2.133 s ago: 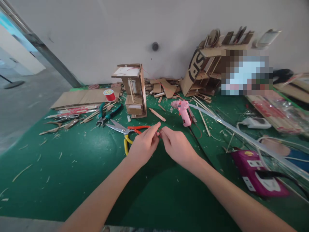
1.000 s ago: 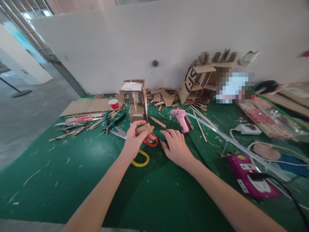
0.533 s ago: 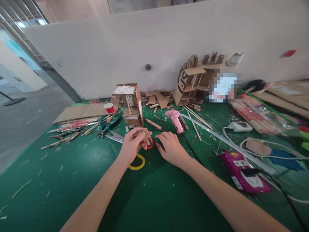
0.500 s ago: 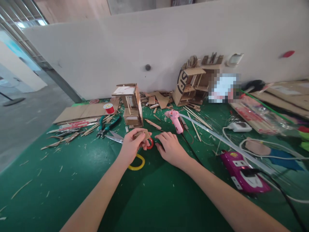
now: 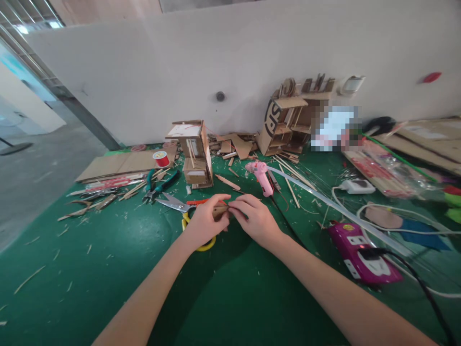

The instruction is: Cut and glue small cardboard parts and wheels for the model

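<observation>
My left hand [image 5: 206, 218] grips a small brown cardboard piece [image 5: 219, 210] between thumb and fingers. The fingertips of my right hand [image 5: 256, 220] are closed at the piece's right end, which they partly hide. Beneath my left hand lie scissors [image 5: 175, 203] with yellow handles, blades pointing left. An orange-red object [image 5: 196, 202] beside them is mostly covered by the hand. Just beyond stands a small cardboard structure [image 5: 196, 156] with thin sticks on its front. To the right of it, a pink glue gun [image 5: 262, 179] rests on the green table [image 5: 118, 269].
Green-handled pliers [image 5: 162, 185] and a red thread spool [image 5: 161, 159] are at left. Cardboard scraps [image 5: 236, 145] lie along the wall. A larger cardboard shelf model [image 5: 283, 126] stands at back right. A purple power strip [image 5: 363, 254] and cables occupy the right side.
My right hand has come left and its fingertips now meet the cardboard piece. My left hand has turned the piece, so it shows more edge-on.
</observation>
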The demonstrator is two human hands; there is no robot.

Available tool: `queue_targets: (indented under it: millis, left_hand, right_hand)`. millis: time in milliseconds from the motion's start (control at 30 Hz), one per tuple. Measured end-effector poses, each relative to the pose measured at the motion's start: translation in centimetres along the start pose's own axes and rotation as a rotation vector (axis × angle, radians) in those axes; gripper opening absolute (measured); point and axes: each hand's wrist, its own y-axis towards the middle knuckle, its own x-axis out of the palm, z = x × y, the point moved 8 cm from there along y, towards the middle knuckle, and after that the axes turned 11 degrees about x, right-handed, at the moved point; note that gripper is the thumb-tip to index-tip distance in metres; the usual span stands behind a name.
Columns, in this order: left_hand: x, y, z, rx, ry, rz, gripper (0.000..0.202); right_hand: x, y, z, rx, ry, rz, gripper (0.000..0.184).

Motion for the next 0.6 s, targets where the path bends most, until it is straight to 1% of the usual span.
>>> queue_targets:
  millis: [67, 133, 333, 433, 600]
  left_hand:
    - [-0.1, 0.0, 0.3, 0.029, 0.053, -0.004, 0.039]
    - [-0.1, 0.0, 0.3, 0.018, 0.056, -0.013, 0.041]
    - [0.4, -0.1, -0.1, -0.069, -0.058, -0.029, 0.041]
    - [0.6, -0.2, -0.3, -0.103, -0.094, -0.039, 0.042]
    - [0.5, -0.2, -0.3, -0.058, -0.067, -0.028, 0.043]
  right_hand:
    - [-0.2, -0.1, -0.3, -0.013, -0.023, 0.023, 0.023]
    - [-0.3, -0.2, -0.6, -0.025, -0.044, 0.037, 0.023]
    - [-0.7, -0.1, -0.8, 0.017, -0.073, 0.048, 0.025]
    - [-1.0, -0.1, -1.0, -0.007, -0.121, 0.047, 0.025]
    - [-0.7, -0.3, -1.2, -0.053, -0.132, 0.016, 0.020]
